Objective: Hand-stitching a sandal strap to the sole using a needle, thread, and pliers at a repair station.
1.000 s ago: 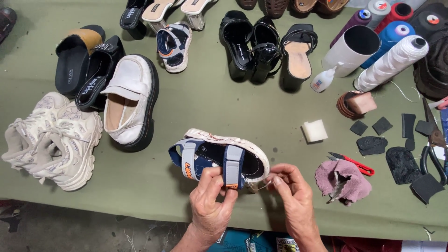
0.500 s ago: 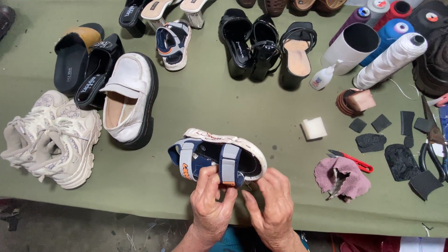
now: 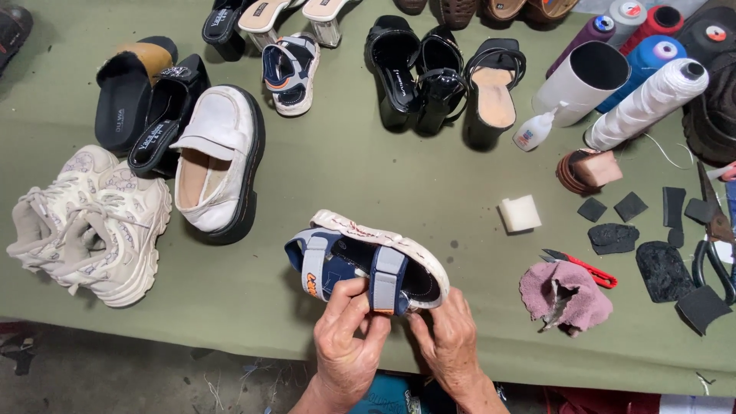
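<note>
Right hand (image 3: 452, 337) had shifted left under the blue sandal (image 3: 368, 264) | both grips closed on it, left hand (image 3: 349, 337) pinching grey strap (image 3: 387, 280) | sandal held above worktop (image 3: 383, 176)

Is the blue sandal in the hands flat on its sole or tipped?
Tipped. The blue sandal lies on its side, its white sole edge facing the camera, with both hands gripping its lower edge.

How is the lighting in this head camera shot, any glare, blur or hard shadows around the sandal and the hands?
Head view: even, soft light; the blue sandal and both hands, left hand and right hand, look sharp, no motion blur. Only faint, short shadows fall on the green table. Mild shine on the black heeled sandals. The edges bow slightly, as with a wide lens.
</note>
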